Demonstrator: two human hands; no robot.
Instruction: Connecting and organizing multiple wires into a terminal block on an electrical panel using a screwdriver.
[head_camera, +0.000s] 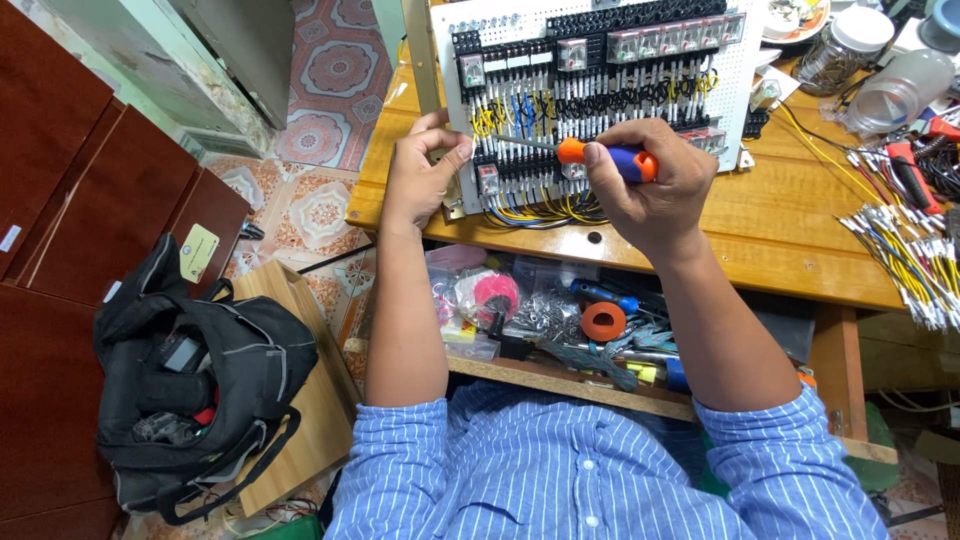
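Observation:
A white perforated panel (700, 70) stands on the wooden table (780, 230), carrying rows of black terminal blocks, relays and yellow, blue and black wires. My right hand (650, 180) grips a screwdriver (600, 155) with an orange and blue handle; its shaft points left toward the terminals on the panel's lower left. My left hand (420, 175) rests on the panel's left edge, fingers curled beside the screwdriver tip.
A bundle of cut wires with ferrules (900, 240) lies at the right, near red-handled pliers (905, 170) and clear jars (845, 45). A shelf under the table holds tape rolls and tools (560, 310). A black bag (190, 380) sits on a wooden box at the left.

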